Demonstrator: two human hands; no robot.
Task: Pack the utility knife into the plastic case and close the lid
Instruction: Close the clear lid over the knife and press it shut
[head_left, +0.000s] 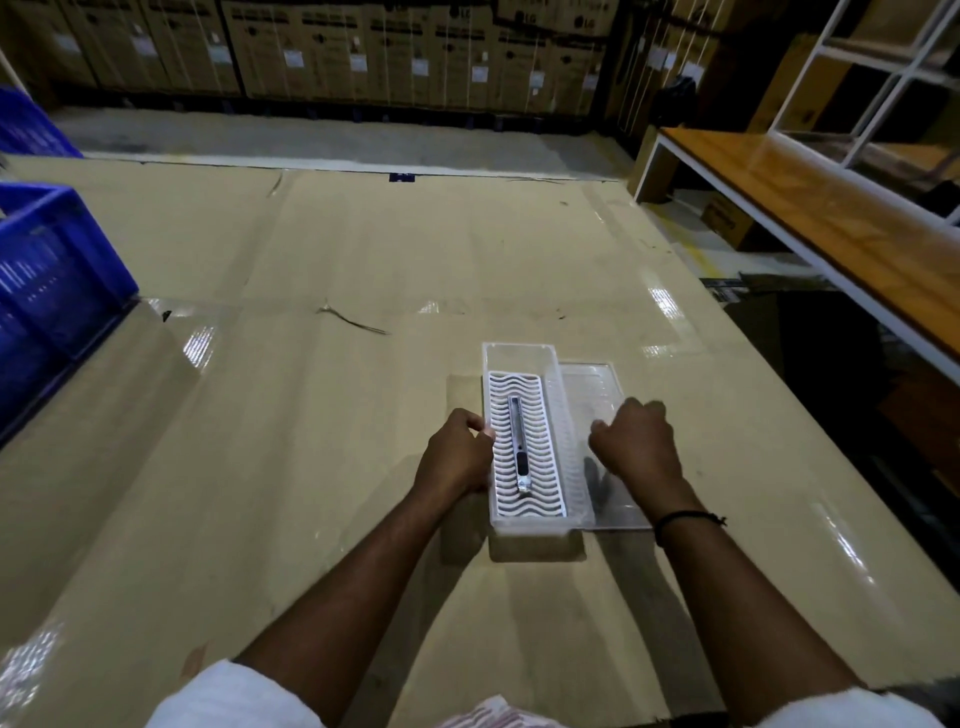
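Note:
A clear plastic case (522, 358) lies on the cardboard-covered table, its long side pointing away from me. Inside it, a silver utility knife (519, 447) rests lengthwise on a white wavy insert. The clear lid (592, 384) lies flat on the table against the case's right side. My left hand (457, 452) grips the case's left wall with curled fingers. My right hand (636, 441) hovers over the lid's near half, fingers curled and blurred; whether it holds the lid is unclear.
Blue plastic crates (47, 270) stand at the table's left edge. A wooden bench with a white frame (810, 208) runs along the right. Stacked cardboard boxes (363, 47) line the far wall. A dark gap (831, 353) separates table and bench.

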